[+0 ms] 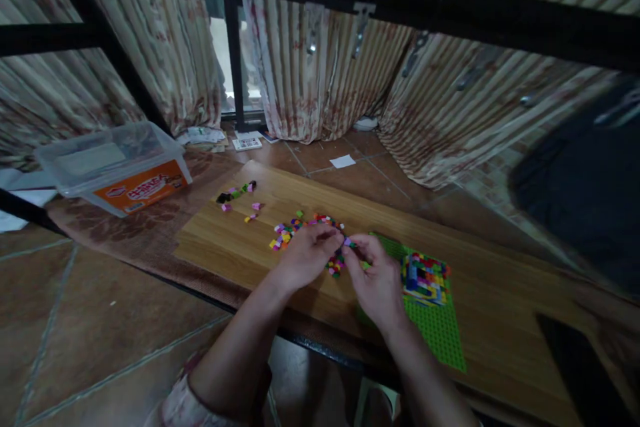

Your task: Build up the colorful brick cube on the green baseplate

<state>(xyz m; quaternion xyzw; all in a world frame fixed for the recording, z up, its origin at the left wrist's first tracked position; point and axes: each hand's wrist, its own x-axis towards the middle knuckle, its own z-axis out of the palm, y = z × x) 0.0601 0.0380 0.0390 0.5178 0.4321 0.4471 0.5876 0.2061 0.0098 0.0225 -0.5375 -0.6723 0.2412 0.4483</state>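
My left hand (pixel 311 252) and my right hand (pixel 376 275) meet above a loose pile of small coloured toy bricks (pixel 285 233). Between the fingertips of my right hand is a small purple brick (pixel 347 241). The fingers of my left hand are bent together close to it; whether they pinch a piece too is hidden. Right of my right hand lies a green studded baseplate (pixel 440 333). A square, layered build of multicoloured bricks (pixel 425 279) stands on it. My right hand covers part of the plate's left side.
More bricks (pixel 237 192) are scattered at the wooden board's (pixel 250 240) left end. A clear plastic box (pixel 115 163) with an orange label stands further left. A dark flat object (pixel 575 360) lies at the right. Behind, paper (pixel 343 161) lies on tiles before curtains.
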